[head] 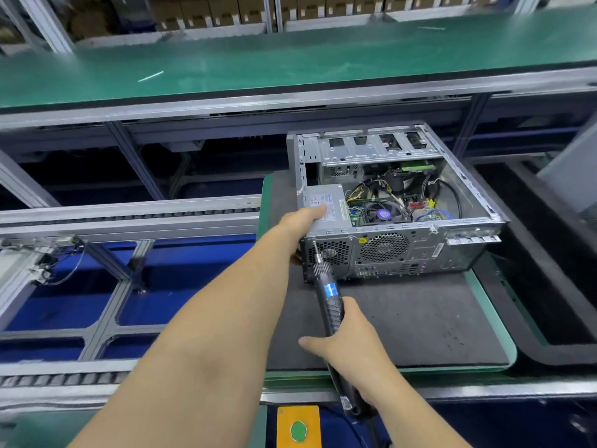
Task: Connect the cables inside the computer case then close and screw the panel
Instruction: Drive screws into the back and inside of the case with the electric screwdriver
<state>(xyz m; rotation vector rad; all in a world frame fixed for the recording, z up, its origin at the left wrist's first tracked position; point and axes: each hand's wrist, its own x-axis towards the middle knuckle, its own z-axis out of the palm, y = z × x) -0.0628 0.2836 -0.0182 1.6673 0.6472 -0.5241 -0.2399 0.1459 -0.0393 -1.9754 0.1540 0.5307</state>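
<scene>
An open grey computer case [420, 250] lies on its side on a dark mat, its inside facing up with cables [403, 195], a fan and the power supply [326, 202] showing. No side panel covers it. My left hand [303, 221] grips the case's near left corner, fingers lying on the power supply. My right hand [349, 337] holds a black electric screwdriver [328, 292]; its bit touches the rear face of the case near the top left corner.
The mat sits on a green-edged pallet [497, 334] on a roller conveyor [129, 218]. A green bench top [290, 59] runs behind. A yellow box with a green button [298, 430] is at the near edge. A second pallet [565, 286] lies to the right.
</scene>
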